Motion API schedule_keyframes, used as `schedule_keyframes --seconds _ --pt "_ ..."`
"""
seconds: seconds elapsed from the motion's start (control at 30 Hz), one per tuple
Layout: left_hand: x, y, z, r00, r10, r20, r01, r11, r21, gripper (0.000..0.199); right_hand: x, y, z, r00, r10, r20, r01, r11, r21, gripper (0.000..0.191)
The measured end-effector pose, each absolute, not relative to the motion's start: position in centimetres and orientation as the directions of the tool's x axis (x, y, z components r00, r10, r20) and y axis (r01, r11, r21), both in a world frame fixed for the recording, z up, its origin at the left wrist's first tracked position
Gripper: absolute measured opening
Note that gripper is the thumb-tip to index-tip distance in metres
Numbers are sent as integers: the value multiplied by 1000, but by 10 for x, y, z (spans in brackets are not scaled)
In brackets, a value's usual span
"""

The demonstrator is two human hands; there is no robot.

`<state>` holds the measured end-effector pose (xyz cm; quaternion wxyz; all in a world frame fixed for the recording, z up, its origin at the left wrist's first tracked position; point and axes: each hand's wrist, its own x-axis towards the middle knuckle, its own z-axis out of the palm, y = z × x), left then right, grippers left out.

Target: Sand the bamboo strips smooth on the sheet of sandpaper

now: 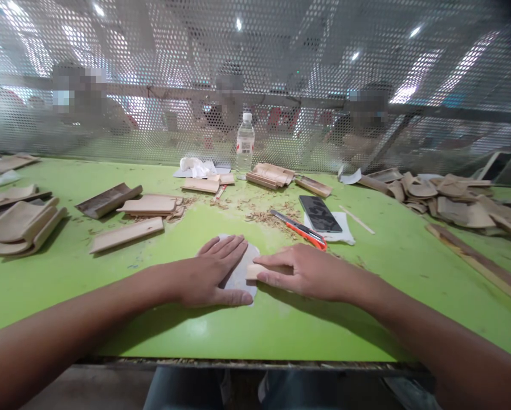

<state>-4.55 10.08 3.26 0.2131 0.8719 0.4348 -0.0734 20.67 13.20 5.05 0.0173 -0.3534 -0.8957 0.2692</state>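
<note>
A grey sheet that looks like sandpaper point(240, 273) lies on the green table, partly covered by my left hand point(215, 270). That hand rests flat on it, fingers stretched out and thumb toward me. Just to the right, my right hand point(298, 273) grips a small pale piece of bamboo or wood point(252, 271) between thumb and fingers. The piece's left end is over the sheet's right edge; most of it is hidden under the hand. Beyond the right hand lies an orange utility knife point(300, 229), blade end pointing away to the left.
A phone point(320, 214) sits on white paper behind the knife. Curved bamboo pieces point(127, 234) lie at left, with a large heap point(447, 196) at right. Shavings point(266, 216) are scattered mid-table. A water bottle point(245, 145) stands before a perforated screen point(152, 114); people sit behind it.
</note>
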Motion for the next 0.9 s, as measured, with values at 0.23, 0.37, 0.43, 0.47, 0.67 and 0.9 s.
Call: schedule_keyframes --seconds 0.23,0.37,0.43,0.47,0.67,0.9 --pt "-45 101 32 601 740 -302 796 -521 308 110 206 138 52 -603 797 -9 682 510 -525 61" --pt "-45 100 31 623 734 -272 777 -541 322 107 208 135 58 -686 683 -251 476 162 -864 73" --pt "-45 100 32 629 731 -265 772 -549 320 106 208 133 60 -728 603 -327 433 33 -901 74" --pt "-45 100 32 629 730 -268 773 -549 318 106 208 133 60 -739 587 -329 428 33 -903 74" --pt "-46 100 31 617 734 -284 783 -539 310 109 206 140 49 -679 734 -14 574 520 -633 54" --pt "-45 100 33 616 729 -299 785 -537 309 111 201 138 42 -745 667 -35 657 722 -220 62"
